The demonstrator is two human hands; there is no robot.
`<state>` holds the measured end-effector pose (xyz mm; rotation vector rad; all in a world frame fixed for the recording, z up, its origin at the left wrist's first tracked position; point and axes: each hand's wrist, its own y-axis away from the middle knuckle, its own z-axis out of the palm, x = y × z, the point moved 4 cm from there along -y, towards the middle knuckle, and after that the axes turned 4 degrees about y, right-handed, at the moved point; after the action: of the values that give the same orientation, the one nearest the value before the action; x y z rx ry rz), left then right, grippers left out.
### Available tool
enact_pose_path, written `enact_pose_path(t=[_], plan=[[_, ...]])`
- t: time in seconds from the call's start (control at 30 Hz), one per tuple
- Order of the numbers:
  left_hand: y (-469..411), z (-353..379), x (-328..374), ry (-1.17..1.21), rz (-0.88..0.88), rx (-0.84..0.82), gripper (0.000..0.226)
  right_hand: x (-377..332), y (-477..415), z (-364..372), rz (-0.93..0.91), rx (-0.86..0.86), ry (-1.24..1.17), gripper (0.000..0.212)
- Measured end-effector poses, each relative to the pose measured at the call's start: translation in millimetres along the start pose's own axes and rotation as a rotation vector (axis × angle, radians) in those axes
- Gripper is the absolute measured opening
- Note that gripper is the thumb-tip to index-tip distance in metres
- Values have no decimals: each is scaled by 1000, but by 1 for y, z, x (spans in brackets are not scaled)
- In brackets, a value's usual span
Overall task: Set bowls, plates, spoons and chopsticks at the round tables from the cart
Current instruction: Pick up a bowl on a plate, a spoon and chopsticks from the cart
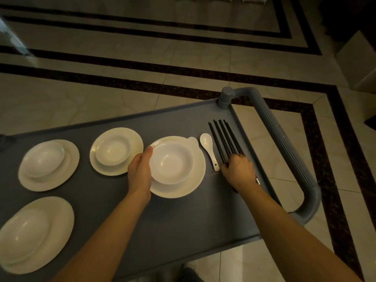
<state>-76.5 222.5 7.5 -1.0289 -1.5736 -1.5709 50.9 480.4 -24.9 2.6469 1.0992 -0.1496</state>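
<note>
A grey cart top [183, 224] carries several white plates, each with a white bowl on it. My left hand [140, 173] holds the left rim of the nearest set, a white bowl [171, 161] on a white plate [197, 171]; a second spoon's bowl peeks out behind that plate. A white spoon [209, 150] lies just right of the plate. Black chopsticks [225, 141] lie fanned out near the cart's right edge. My right hand [238, 168] has its fingers curled over their near ends.
Other bowl-and-plate sets stand at the middle [116, 151], far left [48, 163] and near left [34, 233] of the cart. The cart's grey handle [284, 143] loops round the right side. Tiled floor with dark border stripes [142, 64] lies beyond.
</note>
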Motion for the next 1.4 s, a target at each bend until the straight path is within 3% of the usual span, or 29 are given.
enact_pose_path(t=[0.17,0.3,0.37,0.57,0.73,0.9,1.07,1.4], plan=[[2,-2,-2,18,-10,11,13,6,-3,-1,147,-37,-221,27],[4,-4,-1,37,-17,9,11,11,-2,6,350,-205,-826,26],[6,-6,0,49,-19,14,9,11,-2,7,408,-259,-916,25],[10,-14,3,82,-16,28,10,12,-6,12,321,-276,-764,24],[8,-26,2,84,-4,39,2,4,-1,8,207,-182,-872,28],[9,-35,2,90,-27,68,2,-6,-14,8,68,-19,-428,37],[8,-43,1,88,-52,101,5,-21,-30,18,38,-69,-269,50],[6,-50,-1,101,-75,159,10,-20,-46,36,40,-115,-280,30]])
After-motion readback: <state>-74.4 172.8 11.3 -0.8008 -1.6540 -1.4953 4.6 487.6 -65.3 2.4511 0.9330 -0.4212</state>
